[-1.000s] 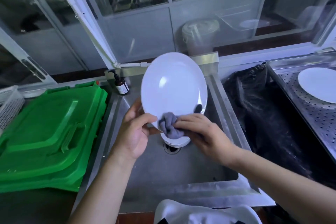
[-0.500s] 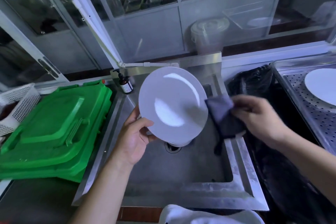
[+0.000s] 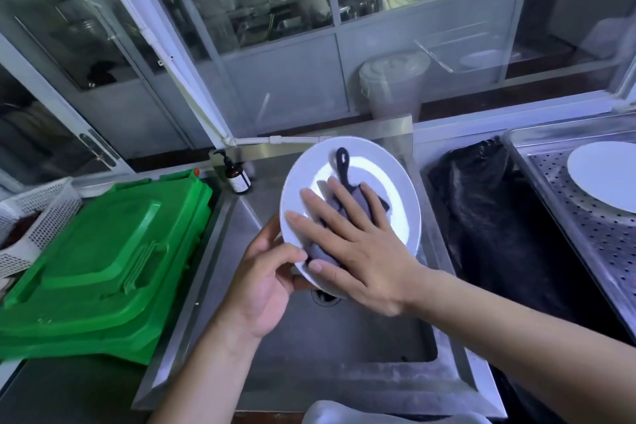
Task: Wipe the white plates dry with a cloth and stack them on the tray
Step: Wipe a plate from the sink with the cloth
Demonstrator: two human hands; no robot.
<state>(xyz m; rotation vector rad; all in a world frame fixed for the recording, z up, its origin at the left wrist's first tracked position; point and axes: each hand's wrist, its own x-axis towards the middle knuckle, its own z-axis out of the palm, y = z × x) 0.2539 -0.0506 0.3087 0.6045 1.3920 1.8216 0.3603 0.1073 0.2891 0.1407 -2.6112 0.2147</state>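
A white plate is held tilted over the steel sink. My left hand grips its lower left rim, thumb on the front. My right hand lies flat on the plate's face with fingers straight, pressing a grey cloth against it. The cloth's dark hanging loop sticks up past my fingertips. A perforated metal tray at the right carries one white plate. The plates under the held one in the sink are hidden.
Green plastic lids are stacked left of the sink, with a white mesh basket beyond them. A brown pump bottle stands at the sink's back corner. A black bag lies between sink and tray. Glass cabinet doors rise behind.
My right hand came back from the right with the cloth and now presses it flat on the plate's face. The plate has tipped and turned in my left hand.
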